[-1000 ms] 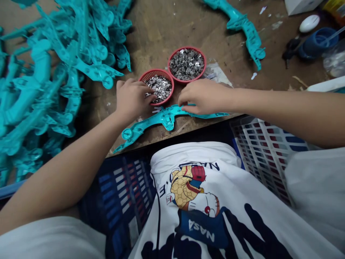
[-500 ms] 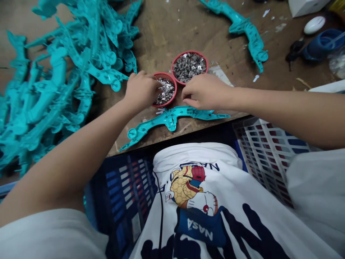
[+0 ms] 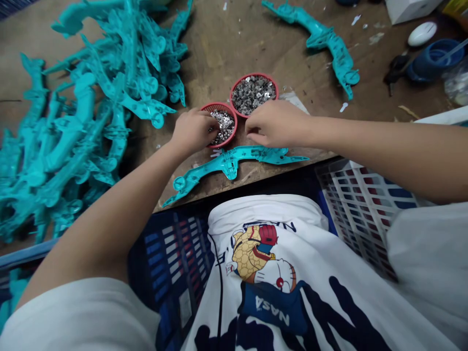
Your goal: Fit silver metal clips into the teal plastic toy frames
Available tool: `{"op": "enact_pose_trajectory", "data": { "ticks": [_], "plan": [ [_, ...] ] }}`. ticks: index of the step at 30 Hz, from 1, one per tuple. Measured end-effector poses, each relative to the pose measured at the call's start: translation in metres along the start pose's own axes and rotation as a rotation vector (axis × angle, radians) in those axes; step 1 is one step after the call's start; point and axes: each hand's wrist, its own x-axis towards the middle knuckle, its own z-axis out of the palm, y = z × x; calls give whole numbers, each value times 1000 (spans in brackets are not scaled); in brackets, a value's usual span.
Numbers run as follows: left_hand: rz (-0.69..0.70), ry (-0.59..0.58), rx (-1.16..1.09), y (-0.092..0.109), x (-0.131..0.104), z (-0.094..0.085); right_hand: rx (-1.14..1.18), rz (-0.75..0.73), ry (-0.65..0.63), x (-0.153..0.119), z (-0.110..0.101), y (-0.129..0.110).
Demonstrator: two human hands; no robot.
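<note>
My left hand (image 3: 193, 130) is closed, its fingertips down at the small shiny metal clips (image 3: 227, 121) in the nearer red basket (image 3: 235, 125). Whether a clip sits between those fingers I cannot make out. Beside the second red basket (image 3: 254, 75), which is full of darker small metal pieces (image 3: 252, 95), my right hand (image 3: 274, 124) hovers with its fingers curled and pinched together. Anything in that pinch is hidden. Just below both hands a curved teal plastic part (image 3: 230, 165) lies along the table's front edge, its ribbed side up.
A large heap of similar teal parts (image 3: 87, 112) covers the table's left. Another teal part (image 3: 329, 41) lies at the back right, near a blue cup (image 3: 426, 66) and a white oval object (image 3: 422, 34). Below the edge stand a blue crate (image 3: 161, 263) and a white crate (image 3: 351, 195).
My left hand's fingertips have shifted slightly within the nearer basket. My right hand stays in nearly the same place. The whole view has tilted a little.
</note>
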Motion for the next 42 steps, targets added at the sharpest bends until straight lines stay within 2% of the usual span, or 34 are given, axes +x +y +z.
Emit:
{"op": "enact_pose_trajectory", "data": {
  "ticks": [6,11,14,18,22,24,26,28,30,35,37,42],
  "plan": [
    [135,-26,90,0,2,-9,-1,20,-7,0,-2,2],
    [238,-44,174,4,3,-13,10,-20,29,0,1,5],
    [249,-36,163,6,5,-13,-1,-26,41,1,1,6],
    [232,-23,22,4,8,-17,-30,-4,18,0,-5,2],
    [158,-42,-19,3,4,-34,-48,7,-17,0,-13,-3],
    [67,17,-196,9,-1,-45,-5,-73,17,-1,-15,-5],
    [-35,74,-506,22,-9,-53,41,-177,64,-1,-16,-8],
    [-83,39,-812,39,-19,-54,55,-245,86,-3,-17,-12],
    [-81,-45,-1004,58,-30,-52,57,-273,75,-5,-18,-16],
    [-59,-158,-1154,92,-49,-43,74,-283,8,-9,-16,-16],
    [-63,-200,-1220,98,-52,-43,54,-256,5,-9,-12,-14],
    [-89,-281,-1303,103,-52,-39,47,-314,-46,-3,-4,-6]
  ]
}}
